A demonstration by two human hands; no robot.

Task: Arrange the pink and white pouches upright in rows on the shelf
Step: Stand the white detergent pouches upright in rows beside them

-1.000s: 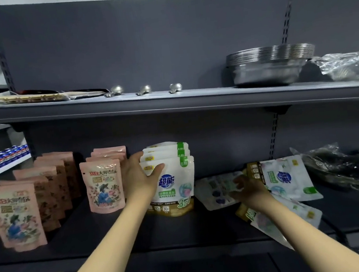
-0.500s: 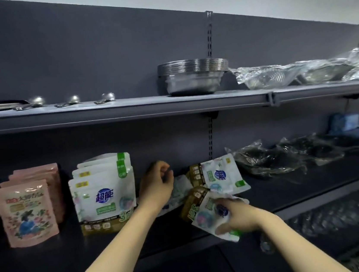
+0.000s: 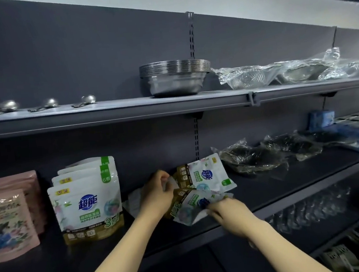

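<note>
Right hand (image 3: 225,212) grasps a tilted white-and-gold plastic pouch (image 3: 188,206) on the dark grey metal shelf (image 3: 260,190). Left hand (image 3: 157,192) pinches an adjacent lying white pouch (image 3: 134,201).

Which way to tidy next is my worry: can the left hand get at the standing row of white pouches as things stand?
Probably yes: the standing white pouches are just left of the left hand with bare shelf between, but it grips a loose pouch first.
</note>
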